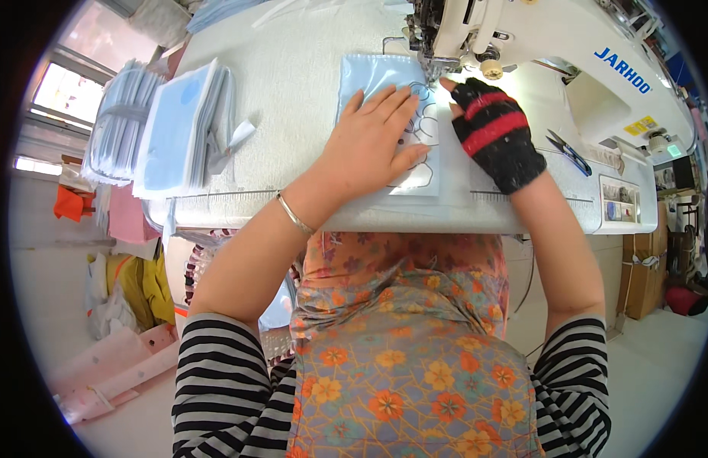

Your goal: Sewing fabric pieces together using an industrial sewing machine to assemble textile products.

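Note:
A light blue fabric piece under clear plastic film (377, 70), with dark curved outlines printed on it, lies flat at the sewing machine's needle area (438, 70). My left hand (375, 137) rests palm down on it with spread fingers, covering much of its middle. Just right of the piece, my right hand (495, 130) wears a black fingerless glove with red stripes. Its thumb and forefinger stand apart, pointing at the needle area; the other fingers are tucked from sight. Whether they touch the fabric's edge I cannot tell.
The white sewing machine (552, 53) spans the table's far right. Thread snips (570, 153) lie to the right of my gloved hand. At the left stand a stack of blue and white fabric pieces (171, 130) and a tied bundle (125, 122). Rulers run along the table's front edge (354, 221).

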Demonstrator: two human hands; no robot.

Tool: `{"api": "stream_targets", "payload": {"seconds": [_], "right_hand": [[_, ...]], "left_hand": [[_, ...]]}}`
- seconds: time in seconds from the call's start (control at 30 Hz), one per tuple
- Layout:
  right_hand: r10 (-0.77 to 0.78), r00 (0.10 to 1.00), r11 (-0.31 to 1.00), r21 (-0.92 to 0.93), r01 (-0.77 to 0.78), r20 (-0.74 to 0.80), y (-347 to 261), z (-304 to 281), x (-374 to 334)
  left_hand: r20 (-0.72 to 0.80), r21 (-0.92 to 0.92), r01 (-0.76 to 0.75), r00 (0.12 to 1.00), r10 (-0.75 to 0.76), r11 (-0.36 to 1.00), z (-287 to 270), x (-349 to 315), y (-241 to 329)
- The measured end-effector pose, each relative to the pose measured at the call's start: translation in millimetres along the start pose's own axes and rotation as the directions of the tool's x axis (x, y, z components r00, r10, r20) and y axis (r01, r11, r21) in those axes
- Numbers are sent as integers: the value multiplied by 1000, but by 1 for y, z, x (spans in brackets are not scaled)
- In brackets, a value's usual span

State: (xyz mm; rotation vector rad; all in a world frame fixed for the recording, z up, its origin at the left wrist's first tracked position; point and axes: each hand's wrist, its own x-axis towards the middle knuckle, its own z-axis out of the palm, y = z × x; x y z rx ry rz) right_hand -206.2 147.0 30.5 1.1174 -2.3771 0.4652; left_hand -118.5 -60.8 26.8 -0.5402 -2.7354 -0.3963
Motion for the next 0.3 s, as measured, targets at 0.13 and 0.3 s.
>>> {"api": "stream_targets", "payload": {"seconds": [0.13,0.3], "right_hand": [[-69,996,982,-170,78,57,22,16,10],[197,944,918,-387,-83,263,119,39,-27]], "left_hand": [[-64,-302,66,994,-90,951,-2,0,-16],[157,-902,281,921,-357,328,-26,-10,-42]]}}
